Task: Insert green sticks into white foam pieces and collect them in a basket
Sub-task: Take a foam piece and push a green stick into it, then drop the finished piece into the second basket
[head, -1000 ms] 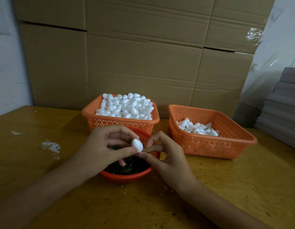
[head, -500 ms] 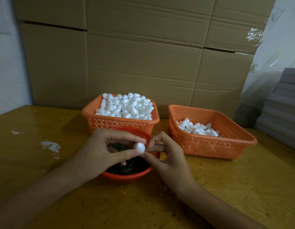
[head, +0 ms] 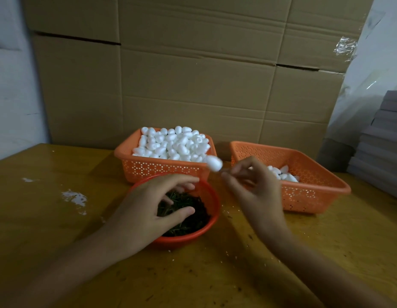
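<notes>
Splits the two-handed pinch of half a second ago: swings the white foam piece point(head: 214, 163) up and to the right, away from over the red bowl point(head: 184, 240), and drops the left hand point(head: 146, 210) back toward the bowl. Holds the piece now in the air, in front of the near right corner of the full basket point(head: 162, 170), left of the right basket point(head: 308, 196). Suggests insertion finished and drop-off next, among the few white pieces point(head: 282, 174) already in that right basket. Raises the right hand point(head: 256, 192), thumb and fingertips pinched together just under the piece, presumably on its green stick, though too thin and blurred to confirm. Spreads the left hand palm-down over the green sticks point(head: 193, 218), fingers and thumb apart and loosely curved, gripping nothing visible, probably reaching for another stick.
</notes>
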A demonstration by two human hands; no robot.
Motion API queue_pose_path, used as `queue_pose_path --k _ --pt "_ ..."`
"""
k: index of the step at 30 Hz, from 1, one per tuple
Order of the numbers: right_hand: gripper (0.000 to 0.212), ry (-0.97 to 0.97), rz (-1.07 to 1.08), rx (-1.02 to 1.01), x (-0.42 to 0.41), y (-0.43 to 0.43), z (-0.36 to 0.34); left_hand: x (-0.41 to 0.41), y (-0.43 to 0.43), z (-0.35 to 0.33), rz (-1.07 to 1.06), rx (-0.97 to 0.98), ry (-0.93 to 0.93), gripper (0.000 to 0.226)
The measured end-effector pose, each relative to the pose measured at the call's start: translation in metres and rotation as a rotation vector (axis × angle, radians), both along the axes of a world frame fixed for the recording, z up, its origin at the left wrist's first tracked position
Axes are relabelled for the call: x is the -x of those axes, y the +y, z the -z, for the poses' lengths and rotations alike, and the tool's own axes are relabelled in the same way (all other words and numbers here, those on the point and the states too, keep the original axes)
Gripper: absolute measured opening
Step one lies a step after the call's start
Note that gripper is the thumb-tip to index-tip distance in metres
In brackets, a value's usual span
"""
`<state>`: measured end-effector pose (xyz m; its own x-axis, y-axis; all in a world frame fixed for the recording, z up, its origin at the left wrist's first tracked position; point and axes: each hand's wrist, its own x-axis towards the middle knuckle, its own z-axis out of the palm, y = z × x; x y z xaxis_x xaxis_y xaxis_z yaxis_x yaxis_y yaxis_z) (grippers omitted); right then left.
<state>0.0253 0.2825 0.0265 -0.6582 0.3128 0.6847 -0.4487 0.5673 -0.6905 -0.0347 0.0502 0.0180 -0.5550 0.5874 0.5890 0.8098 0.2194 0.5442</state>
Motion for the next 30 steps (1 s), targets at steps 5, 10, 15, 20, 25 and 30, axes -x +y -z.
queue_pose_path --k 5,10,15,20,25,30 --pt "0.014 0.09 0.294 -0.034 0.0 0.039 -0.024 -0.007 -0.003 -0.002 -0.074 0.225 0.158 0.043" --pt "0.01 0.065 0.529 -0.276 0.004 0.075 -0.028 -0.008 -0.001 -0.005 -0.054 0.428 0.113 0.067" --pt "0.017 -0.313 0.552 -0.584 0.015 0.092 -0.013 -0.006 -0.003 -0.005 -0.053 0.446 0.093 0.063" --pt "0.036 -0.217 0.566 -0.721 0.011 0.078 -0.014 -0.005 -0.003 -0.004 -0.056 0.477 0.107 0.064" --pt "0.034 0.027 0.282 -0.696 -0.004 0.005 -0.012 -0.007 -0.002 -0.002 -0.028 0.342 0.139 0.021" --pt "0.049 -0.185 -0.081 -0.847 -0.014 -0.049 0.03 -0.008 -0.004 -0.001 -0.097 0.263 0.159 0.032"
